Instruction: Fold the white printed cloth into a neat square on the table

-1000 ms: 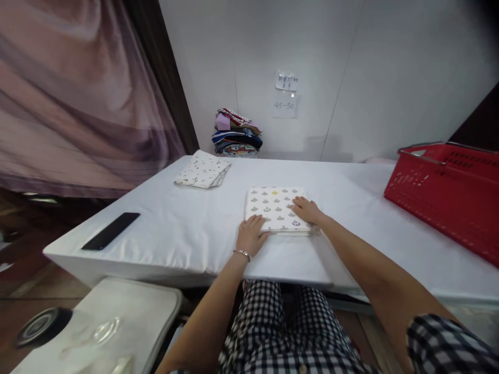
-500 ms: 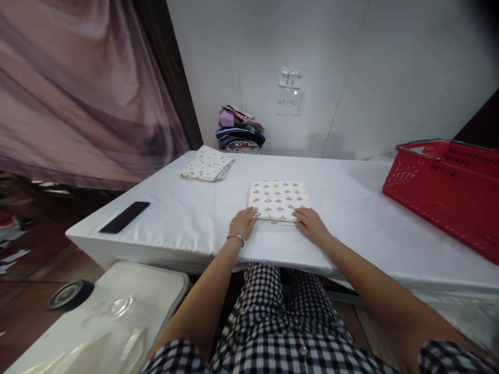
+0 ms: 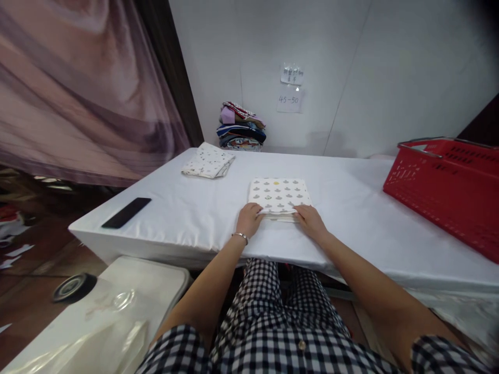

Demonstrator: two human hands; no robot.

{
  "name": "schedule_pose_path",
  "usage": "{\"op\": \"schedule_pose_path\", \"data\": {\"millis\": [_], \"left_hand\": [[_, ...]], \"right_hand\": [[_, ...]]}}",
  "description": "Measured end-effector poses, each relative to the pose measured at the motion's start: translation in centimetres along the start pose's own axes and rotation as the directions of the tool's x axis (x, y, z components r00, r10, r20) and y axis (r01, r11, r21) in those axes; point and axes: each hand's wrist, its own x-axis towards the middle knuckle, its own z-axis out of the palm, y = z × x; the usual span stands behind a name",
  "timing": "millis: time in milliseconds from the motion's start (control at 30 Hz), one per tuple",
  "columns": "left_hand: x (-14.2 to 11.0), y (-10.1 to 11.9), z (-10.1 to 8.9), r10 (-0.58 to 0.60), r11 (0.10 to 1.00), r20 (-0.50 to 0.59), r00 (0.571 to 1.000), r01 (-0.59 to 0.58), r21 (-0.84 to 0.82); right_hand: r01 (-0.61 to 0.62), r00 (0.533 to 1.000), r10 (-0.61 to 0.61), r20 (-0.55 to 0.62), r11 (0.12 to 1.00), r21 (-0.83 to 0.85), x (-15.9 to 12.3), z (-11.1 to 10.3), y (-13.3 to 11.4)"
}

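Observation:
A folded white cloth (image 3: 279, 194) printed with small grey shapes lies on the white table (image 3: 351, 208) in front of me. My left hand (image 3: 248, 218), with a thin bracelet on the wrist, grips the cloth's near left corner, fingers curled over the edge. At the near right corner my right hand (image 3: 310, 221) does the same. Both hands look pinched on the cloth's near edge.
A second folded patterned cloth (image 3: 208, 161) lies at the table's far left. A black phone (image 3: 126, 212) rests near the left edge. A red plastic basket (image 3: 448, 182) stands on the right. Stacked folded clothes (image 3: 241, 127) sit against the back wall. A white bin lid (image 3: 105, 311) is low left.
My right hand slid from the top of the cloth back to its near right corner. My left hand closed on the near left corner. The view shifted slightly.

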Motion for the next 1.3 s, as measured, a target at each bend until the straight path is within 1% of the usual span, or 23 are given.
{"op": "schedule_pose_path", "data": {"millis": [167,233,300,367,400,500,567,733,833,967,1167,1300], "left_hand": [[0.3,-0.6,0.4,-0.035,0.999,0.001,0.999,0.035,-0.024],[0.0,-0.3,0.5,-0.034,0.999,-0.011,0.999,0.034,0.001],[-0.3,0.5,0.5,-0.013,0.999,-0.043,0.999,0.015,0.05],[-0.7,1.7,0.5,0.047,0.994,-0.071,0.996,-0.039,0.1],[-0.8,2.3,0.5,0.091,0.99,-0.067,0.994,-0.083,0.118],[-0.8,3.7,0.7,0.212,0.966,0.02,0.977,-0.213,0.144],[-0.5,4.1,0.9,0.235,0.956,0.082,0.969,-0.245,0.159],[0.7,4.2,1.5,0.152,0.962,0.136,0.979,-0.178,0.209],[0.9,4.3,1.8,0.131,0.961,0.162,0.978,-0.165,0.221],[1.0,4.2,2.4,0.11,0.956,0.153,0.982,-0.147,0.255],[1.5,3.8,2.8,0.14,0.956,0.148,0.979,-0.173,0.238],[0.9,3.6,2.5,0.188,0.958,0.108,0.976,-0.207,0.198]], "right_hand": [[0.027,1.0,-0.027,0.0,1.0,-0.008,-0.1,0.0,-0.2],[0.015,1.0,-0.015,-0.008,1.0,0.006,-0.1,0.1,-0.2],[-0.012,1.0,0.013,-0.024,1.0,0.024,0.0,0.2,-0.2],[-0.031,0.999,0.032,-0.031,0.999,0.039,0.1,0.4,-0.2],[-0.036,0.999,0.037,-0.032,0.998,0.043,0.2,0.4,-0.2],[-0.048,0.998,0.05,-0.037,0.998,0.041,0.4,0.5,-0.3],[-0.059,0.998,0.06,-0.036,0.997,0.042,0.5,0.4,-0.4],[-0.062,0.997,0.064,-0.042,0.997,0.052,0.3,0.4,-0.5],[-0.059,0.997,0.063,-0.054,0.996,0.067,0.2,0.4,-0.5],[-0.028,0.997,0.033,-0.072,0.997,0.073,0.0,0.4,-0.7],[0.049,0.99,-0.047,-0.136,0.999,0.011,-0.1,0.4,-0.7],[0.09,0.994,-0.09,-0.062,0.996,-0.003,-0.1,0.4,-0.7]]}}
